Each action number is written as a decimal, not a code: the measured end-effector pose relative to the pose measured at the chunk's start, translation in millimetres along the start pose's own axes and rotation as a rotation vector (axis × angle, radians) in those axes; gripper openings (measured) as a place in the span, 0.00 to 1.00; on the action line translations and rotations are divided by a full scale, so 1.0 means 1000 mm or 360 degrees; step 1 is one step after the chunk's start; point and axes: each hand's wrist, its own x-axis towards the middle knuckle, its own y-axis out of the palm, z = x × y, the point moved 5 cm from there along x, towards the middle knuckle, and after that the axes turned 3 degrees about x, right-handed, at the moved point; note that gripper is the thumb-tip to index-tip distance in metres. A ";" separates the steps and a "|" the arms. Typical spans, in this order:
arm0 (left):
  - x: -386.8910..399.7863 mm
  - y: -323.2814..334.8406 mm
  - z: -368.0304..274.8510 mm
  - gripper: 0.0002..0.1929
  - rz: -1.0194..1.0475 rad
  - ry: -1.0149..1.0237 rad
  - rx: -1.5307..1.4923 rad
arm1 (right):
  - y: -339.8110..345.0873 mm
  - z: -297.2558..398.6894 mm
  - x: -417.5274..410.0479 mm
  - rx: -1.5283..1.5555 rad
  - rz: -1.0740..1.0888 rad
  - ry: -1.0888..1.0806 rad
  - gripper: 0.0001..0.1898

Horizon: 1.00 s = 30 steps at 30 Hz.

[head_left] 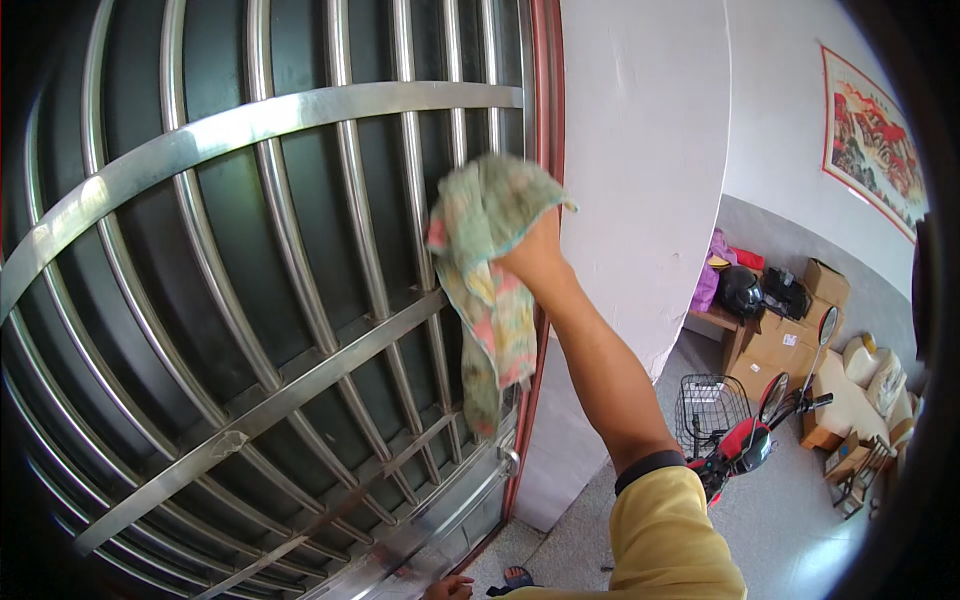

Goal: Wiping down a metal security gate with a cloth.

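Observation:
My right hand is raised against a stainless-steel barred door with dark panels behind its bars. It grips a damp-looking patterned cloth, mostly green with pink and yellow patches and a blue edge. The cloth covers my fingers and a long fold hangs below them, over the bars near the door's right side. At the bottom edge of the view is part of my left hand, low beside the door; most of it is cut off.
A red door frame borders a white wall. To the right stands a red motorbike with a wire basket and mirrors. Behind it are cardboard boxes, a black helmet and a small wooden chair.

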 end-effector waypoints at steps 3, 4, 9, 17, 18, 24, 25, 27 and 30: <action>0.000 0.000 0.011 0.15 -0.0061 -0.0006 0.0101 | 0.021 -0.033 0.022 0.0186 -0.0229 0.0233 0.17; 0.002 -0.002 0.010 0.15 -0.0091 0.0133 0.0214 | 0.021 -0.038 0.040 0.0324 -0.0057 0.0575 0.18; 0.002 -0.003 0.004 0.15 -0.0157 0.0266 0.0238 | 0.035 -0.038 0.020 -0.0115 -0.0347 0.0124 0.19; -0.002 -0.008 0.003 0.14 -0.0207 0.0272 0.0282 | 0.011 0.007 -0.022 0.0016 0.0139 0.0146 0.15; -0.001 -0.007 0.010 0.14 -0.0204 0.0275 0.0280 | 0.004 0.015 -0.024 -0.0003 0.0235 0.0119 0.14; 0.000 -0.003 0.013 0.15 -0.0111 0.0117 0.0069 | -0.004 0.012 -0.049 0.0040 0.0366 0.0079 0.10; -0.005 -0.005 0.003 0.14 -0.0145 0.0089 0.0102 | -0.002 0.014 -0.048 0.0029 0.0280 0.0110 0.11; -0.010 -0.012 0.005 0.14 -0.0206 0.0069 0.0119 | -0.010 0.035 -0.048 -0.0024 0.0459 0.0181 0.11; -0.004 -0.010 0.027 0.13 -0.0255 0.0144 -0.0142 | -0.017 0.039 -0.065 0.0025 0.0519 0.0155 0.14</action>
